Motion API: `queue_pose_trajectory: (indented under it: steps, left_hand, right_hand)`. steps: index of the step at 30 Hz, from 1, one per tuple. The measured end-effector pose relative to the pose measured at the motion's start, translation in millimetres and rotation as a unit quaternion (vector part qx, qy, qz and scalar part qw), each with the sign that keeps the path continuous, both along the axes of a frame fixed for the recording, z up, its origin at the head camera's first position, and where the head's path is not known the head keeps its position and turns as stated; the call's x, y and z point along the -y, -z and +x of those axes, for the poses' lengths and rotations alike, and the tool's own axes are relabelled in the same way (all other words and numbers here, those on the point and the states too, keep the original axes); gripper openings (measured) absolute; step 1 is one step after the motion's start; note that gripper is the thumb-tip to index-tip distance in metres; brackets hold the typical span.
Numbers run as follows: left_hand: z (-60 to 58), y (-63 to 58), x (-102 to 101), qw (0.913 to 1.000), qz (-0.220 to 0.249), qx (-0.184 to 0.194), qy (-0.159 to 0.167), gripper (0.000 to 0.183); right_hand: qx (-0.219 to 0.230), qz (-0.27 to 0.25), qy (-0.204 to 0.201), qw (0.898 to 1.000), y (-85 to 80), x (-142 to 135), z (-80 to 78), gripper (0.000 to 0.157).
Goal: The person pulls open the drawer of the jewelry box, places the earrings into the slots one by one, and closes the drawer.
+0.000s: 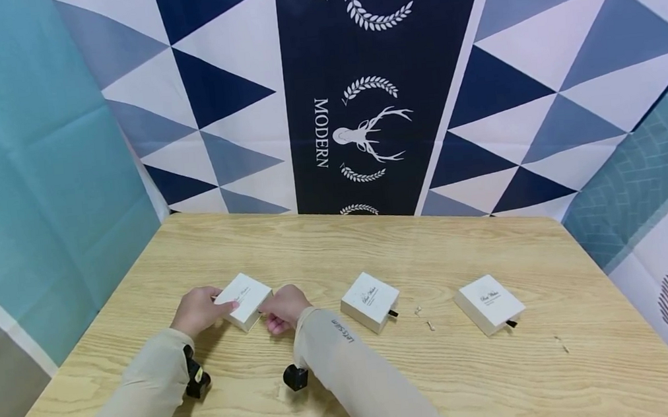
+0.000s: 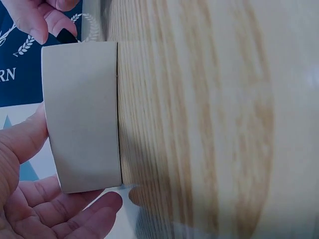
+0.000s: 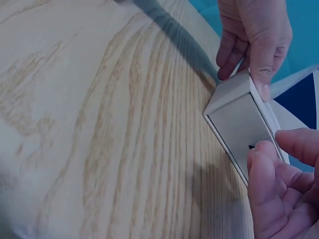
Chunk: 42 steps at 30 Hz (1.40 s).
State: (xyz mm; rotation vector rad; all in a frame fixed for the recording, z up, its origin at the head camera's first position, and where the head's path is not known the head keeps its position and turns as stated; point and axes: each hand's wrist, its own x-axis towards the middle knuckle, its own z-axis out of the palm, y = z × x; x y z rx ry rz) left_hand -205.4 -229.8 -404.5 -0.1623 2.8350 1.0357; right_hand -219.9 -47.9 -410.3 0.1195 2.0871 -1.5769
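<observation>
A small white drawer-style gift box [image 1: 245, 296] with dark script on its lid lies on the table at the left. My left hand [image 1: 198, 311] grips it from the left, thumb over the top and fingers along the far end. In the left wrist view, the plain side of the box [image 2: 82, 117] stands beside that hand's palm. My right hand [image 1: 286, 309] is at the opposite end, its thumb and forefinger pinching the short black pull tab [image 2: 66, 36]. The right wrist view shows the drawer front [image 3: 241, 129] flush inside the sleeve, with the tab mostly hidden by the fingertips.
Two similar white boxes, a middle box [image 1: 370, 301] and a right-hand box [image 1: 490, 304], sit on the wooden table [image 1: 446, 397] with black tabs showing. Near them lie tiny shiny pieces, among them a small metallic one [image 1: 430, 325]. A patterned cloth [image 1: 229, 98] hangs behind.
</observation>
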Motion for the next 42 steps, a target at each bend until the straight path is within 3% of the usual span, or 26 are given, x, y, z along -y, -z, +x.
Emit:
queue_pose_trajectory:
  steps: [20,29,42]
  left_hand:
    - [-4.1,0.5,-2,0.9999,0.001,-0.013,0.001,0.044]
    - [-3.8,-0.2,0,0.9999,0.004,0.009,-0.012,0.045]
    - [-2.4,0.2,-1,0.9999,0.012,0.009,-0.008,0.047]
  right_hand:
    - [-0.018,0.027,0.039,0.999,9.2,7,-0.5,0.024]
    - [-0.01,0.044,0.027,0.999,10.0,11,-1.0,0.028]
    - [-0.02,0.036,0.022,0.999,17.2,4,-2.8,0.028]
